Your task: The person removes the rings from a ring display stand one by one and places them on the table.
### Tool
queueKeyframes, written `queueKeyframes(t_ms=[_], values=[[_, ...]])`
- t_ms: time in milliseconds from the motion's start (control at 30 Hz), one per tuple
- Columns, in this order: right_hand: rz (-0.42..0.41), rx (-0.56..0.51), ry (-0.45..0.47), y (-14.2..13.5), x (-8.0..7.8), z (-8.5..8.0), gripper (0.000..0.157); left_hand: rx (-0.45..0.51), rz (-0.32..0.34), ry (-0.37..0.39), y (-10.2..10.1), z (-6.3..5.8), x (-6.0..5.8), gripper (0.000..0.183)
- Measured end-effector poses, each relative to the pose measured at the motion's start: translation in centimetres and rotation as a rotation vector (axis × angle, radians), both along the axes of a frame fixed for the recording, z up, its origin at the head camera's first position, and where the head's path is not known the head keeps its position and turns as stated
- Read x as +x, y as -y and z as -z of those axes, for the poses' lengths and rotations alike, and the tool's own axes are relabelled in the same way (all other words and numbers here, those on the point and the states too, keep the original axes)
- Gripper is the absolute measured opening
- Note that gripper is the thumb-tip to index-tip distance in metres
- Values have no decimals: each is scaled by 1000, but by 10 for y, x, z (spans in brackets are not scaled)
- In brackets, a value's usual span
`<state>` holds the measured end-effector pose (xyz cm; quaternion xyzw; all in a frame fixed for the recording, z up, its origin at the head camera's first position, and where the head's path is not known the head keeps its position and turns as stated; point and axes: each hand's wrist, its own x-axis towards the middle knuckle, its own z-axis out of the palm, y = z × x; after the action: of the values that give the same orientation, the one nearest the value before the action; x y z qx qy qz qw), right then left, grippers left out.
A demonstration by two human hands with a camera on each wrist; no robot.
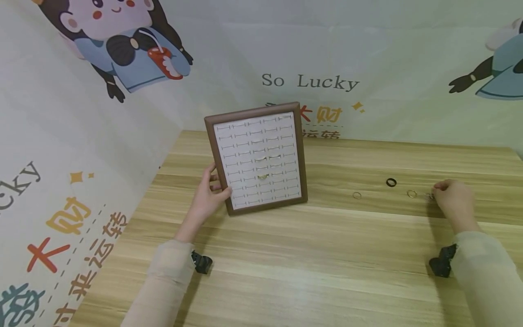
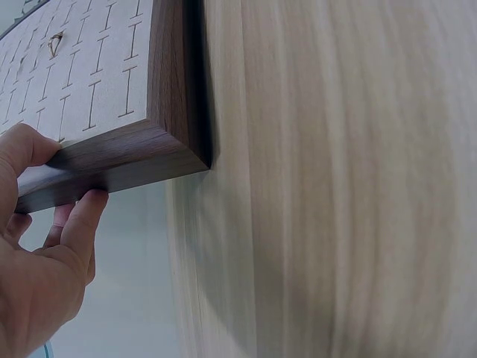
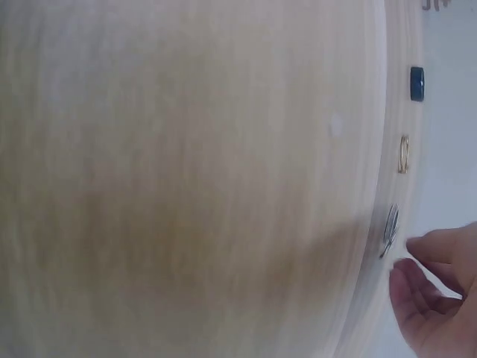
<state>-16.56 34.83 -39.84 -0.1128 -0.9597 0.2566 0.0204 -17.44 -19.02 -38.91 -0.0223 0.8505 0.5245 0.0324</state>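
Observation:
My left hand (image 1: pixel 207 195) grips the left side of a brown-framed ring display board (image 1: pixel 261 159), thumb on the front and fingers behind. The board stands tilted on the table, its pale panel lined with slots. A few gold-coloured rings sit in it, among them a wider ring (image 1: pixel 263 176). Over on the right, my right hand (image 1: pixel 455 202) is close to a silver ring (image 3: pixel 390 230) lying on the table. In the right wrist view its thumb and fingertips are slightly parted beside that ring, with nothing between them.
On the wooden table (image 1: pixel 286 272), a black ring (image 1: pixel 391 182) and a gold-coloured ring (image 1: pixel 411 194) lie left of the right hand. A thin ring (image 1: pixel 357 195) lies nearer the board. Behind the table hangs a printed backdrop (image 1: pixel 229 59).

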Motion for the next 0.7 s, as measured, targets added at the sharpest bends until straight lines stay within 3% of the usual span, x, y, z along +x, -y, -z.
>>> queueKeyframes(t_ms=[267,500,700], values=[[-11,-97,-118,40,-17,-12,35,-8,-4,-1,0,1,-1,83],[-72,-200,-274,98,-32,-28,31,-1,-1,1,0,0,0,83],[-153,-286,-345,148,-34,-43,28,-3,2,10,0,-1,0,84]])
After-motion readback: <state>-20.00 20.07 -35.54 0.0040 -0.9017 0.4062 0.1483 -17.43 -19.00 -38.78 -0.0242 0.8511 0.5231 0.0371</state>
